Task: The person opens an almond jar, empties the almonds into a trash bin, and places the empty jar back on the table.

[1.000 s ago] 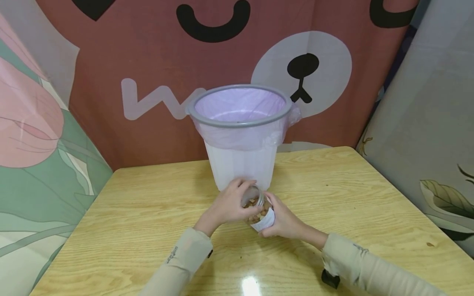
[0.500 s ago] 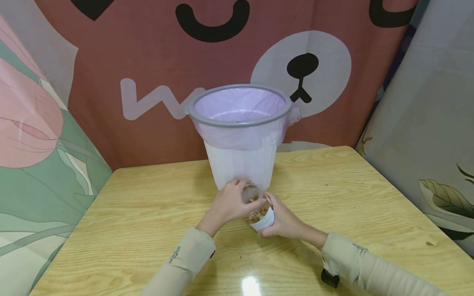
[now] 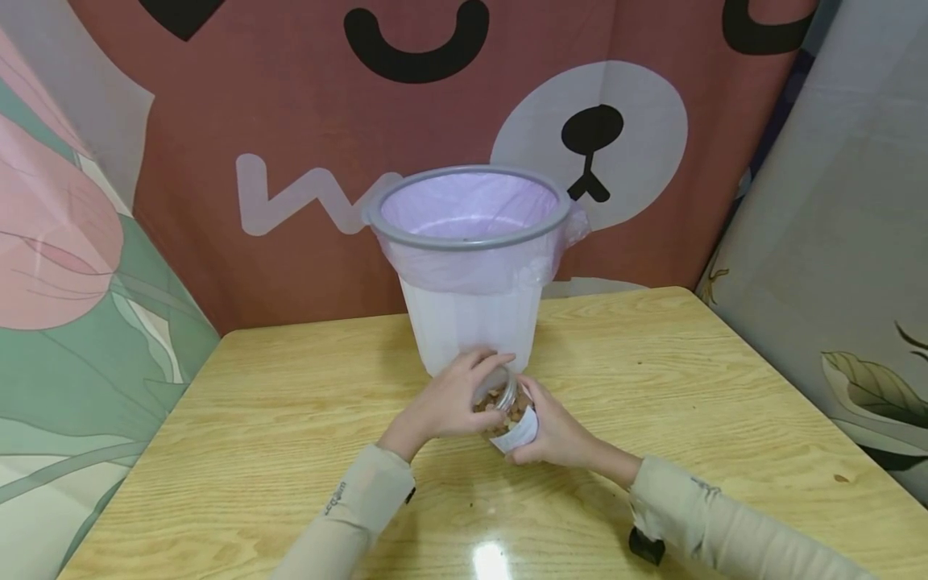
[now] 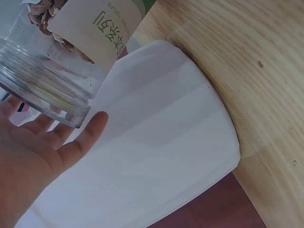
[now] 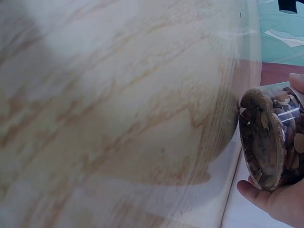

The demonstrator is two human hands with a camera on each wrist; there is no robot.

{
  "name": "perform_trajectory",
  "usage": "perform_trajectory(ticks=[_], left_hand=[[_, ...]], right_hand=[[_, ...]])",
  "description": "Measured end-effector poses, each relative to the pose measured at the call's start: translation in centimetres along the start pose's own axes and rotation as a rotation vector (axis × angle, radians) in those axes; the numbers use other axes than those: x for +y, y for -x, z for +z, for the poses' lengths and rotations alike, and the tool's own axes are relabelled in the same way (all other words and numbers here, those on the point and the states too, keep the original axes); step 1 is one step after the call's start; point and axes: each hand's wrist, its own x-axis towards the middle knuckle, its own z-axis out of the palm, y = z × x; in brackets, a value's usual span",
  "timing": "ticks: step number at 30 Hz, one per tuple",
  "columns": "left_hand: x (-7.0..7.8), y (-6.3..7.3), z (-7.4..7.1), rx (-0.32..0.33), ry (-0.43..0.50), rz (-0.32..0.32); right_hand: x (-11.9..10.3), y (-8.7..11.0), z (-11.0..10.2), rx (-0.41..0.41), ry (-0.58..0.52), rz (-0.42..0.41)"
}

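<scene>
A person's two bare hands meet over a wood-grain table [image 3: 290, 419], with a clear jar [image 3: 518, 413] between them, just in front of a white bin [image 3: 471, 318]. The jar is tilted, its mouth turned toward the left hand [image 3: 449, 400], and it is partly filled with brown and tan nuts [image 5: 299, 142]. A pale label [image 3: 516, 435] wraps its side, with green writing that shows in the left wrist view.

The right hand [image 3: 557, 432] grips the jar round its body, near the label, leaving the base visible in the right wrist view. The left hand is spread wide at the mouth, its loosely straight fingers [image 4: 85, 141] beside the rim; whether it bears any of the jar's weight, I cannot tell. Nor can I tell if the base touches the table.

The bin stands upright toward the table's far edge, lined with a thin lilac bag [image 3: 464, 270] folded out under a grey ring [image 3: 471, 243]. Behind it hangs a reddish-brown backdrop [image 3: 326, 105] printed with a cartoon muzzle and a dark curve. Both arms wear beige sleeves [image 3: 377, 487].
</scene>
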Motion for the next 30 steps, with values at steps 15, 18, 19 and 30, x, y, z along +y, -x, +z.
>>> perform_trajectory(ticks=[15,18,19,30], left_hand=[[0.1,-0.06,-0.01,0.03,-0.024,-0.025],[0.12,-0.14,0.04,0.055,-0.04,-0.049],[0.12,-0.18,0.05,0.065,-0.042,-0.058],[-0.02,-0.3,0.26,0.119,-0.072,-0.108]], right_hand=[[-0.12,0.04,0.0,-0.005,-0.009,-0.004],[-0.15,0.06,0.02,-0.005,-0.012,-0.004],[-0.16,0.05,0.02,-0.005,-0.013,-0.003],[-0.11,0.03,0.09,0.018,0.019,0.003]])
